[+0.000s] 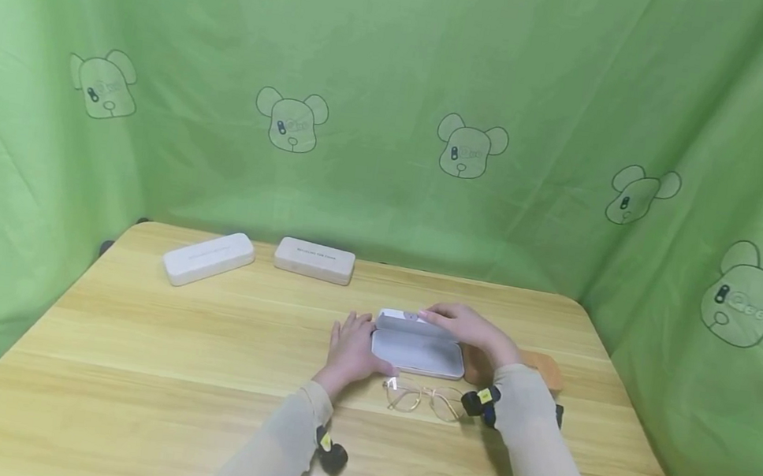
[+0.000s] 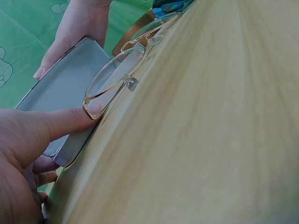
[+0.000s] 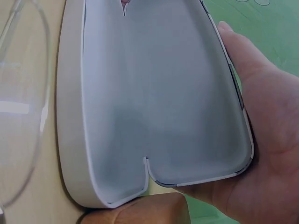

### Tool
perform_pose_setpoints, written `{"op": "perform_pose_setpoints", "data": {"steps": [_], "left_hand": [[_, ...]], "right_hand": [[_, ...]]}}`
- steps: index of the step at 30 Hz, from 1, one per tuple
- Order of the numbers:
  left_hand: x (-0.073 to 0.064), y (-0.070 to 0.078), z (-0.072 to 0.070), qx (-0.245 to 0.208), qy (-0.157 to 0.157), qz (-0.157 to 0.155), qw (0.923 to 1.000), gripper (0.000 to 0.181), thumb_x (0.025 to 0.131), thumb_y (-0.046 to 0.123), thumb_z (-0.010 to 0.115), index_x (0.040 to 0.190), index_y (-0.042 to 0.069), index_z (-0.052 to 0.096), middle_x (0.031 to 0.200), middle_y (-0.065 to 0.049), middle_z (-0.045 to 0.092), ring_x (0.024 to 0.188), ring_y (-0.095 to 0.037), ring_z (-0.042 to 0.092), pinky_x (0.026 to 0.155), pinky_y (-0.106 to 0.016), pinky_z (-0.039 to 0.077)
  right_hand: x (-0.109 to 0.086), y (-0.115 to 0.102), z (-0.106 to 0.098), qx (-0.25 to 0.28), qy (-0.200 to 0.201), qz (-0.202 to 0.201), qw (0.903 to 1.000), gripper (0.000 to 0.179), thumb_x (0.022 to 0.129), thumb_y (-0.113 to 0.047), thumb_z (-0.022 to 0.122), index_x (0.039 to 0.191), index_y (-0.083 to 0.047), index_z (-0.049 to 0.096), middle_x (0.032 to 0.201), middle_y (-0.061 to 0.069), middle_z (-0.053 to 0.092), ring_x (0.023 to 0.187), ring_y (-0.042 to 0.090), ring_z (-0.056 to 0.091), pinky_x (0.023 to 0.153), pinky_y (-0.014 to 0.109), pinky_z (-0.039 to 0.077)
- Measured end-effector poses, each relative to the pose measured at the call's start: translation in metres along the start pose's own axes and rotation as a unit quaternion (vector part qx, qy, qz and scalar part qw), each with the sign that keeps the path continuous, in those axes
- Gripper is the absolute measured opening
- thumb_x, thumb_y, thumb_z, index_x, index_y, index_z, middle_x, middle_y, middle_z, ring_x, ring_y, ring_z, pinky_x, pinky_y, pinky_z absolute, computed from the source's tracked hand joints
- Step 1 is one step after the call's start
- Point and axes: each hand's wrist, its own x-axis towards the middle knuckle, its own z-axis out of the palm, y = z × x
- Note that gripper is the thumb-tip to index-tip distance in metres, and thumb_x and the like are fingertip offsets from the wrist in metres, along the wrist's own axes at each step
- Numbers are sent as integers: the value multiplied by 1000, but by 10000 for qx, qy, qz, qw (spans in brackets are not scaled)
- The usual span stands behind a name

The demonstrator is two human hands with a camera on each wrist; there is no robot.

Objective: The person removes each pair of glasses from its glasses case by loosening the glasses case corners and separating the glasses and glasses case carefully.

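Note:
An eyeglass case with a grey lining lies spread apart on the table, its lid raised at the back. My left hand grips the case's left end, thumb along the front wall and fingers around the end. With thumb at the lid's edge and fingers behind it, my right hand holds the lid up. Inside the case only the bare lining shows. Gold-rimmed glasses rest on the table just in front of it, temples unfolded; in the left wrist view their rim overlaps my left thumb.
To the right, partly behind my right wrist, lies an orange-brown case. Two closed white cases stand toward the back left, one angled and one straighter. Green curtain hangs around the wooden table.

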Motion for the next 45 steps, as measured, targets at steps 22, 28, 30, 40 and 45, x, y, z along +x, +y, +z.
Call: {"op": "perform_pose_setpoints", "data": {"steps": [22,28,30,40,45], "left_hand": [[-1,2,-1,103,-11,14,9999,101,58,46,90,140,6,48,154,-14,40,148,-37,23,122,-60,7],[0,2,0,115,-5,-7,9999,101,57,47,90,140,5,49,154,-14,40,149,-37,23,123,-59,7],[0,1,1,96,1,-9,10000,101,57,46,90,139,4,48,154,-14,39,149,-37,23,123,-59,7],[0,1,2,56,-24,-21,10000,100,58,45,90,140,4,48,154,-13,39,149,-37,22,123,-59,6],[0,1,2,57,-31,-13,10000,99,58,44,90,138,2,49,154,-14,39,148,-37,23,123,-59,6]], "right_hand": [[-7,4,4,249,-98,-131,9996,53,95,-53,52,129,-13,61,131,11,63,126,33,54,110,60,37],[-9,4,4,195,-60,-174,9996,53,94,-50,56,128,-10,61,132,14,63,126,35,55,110,59,38],[-9,5,6,185,-35,-134,9997,56,93,-52,57,128,-9,61,132,15,63,125,35,55,110,59,39],[-14,6,13,284,162,41,9995,66,87,-57,62,130,-7,60,134,17,61,124,36,56,109,58,41],[-17,7,16,435,215,14,9988,68,85,-55,66,131,-6,58,133,17,62,122,35,58,107,55,44]]}}
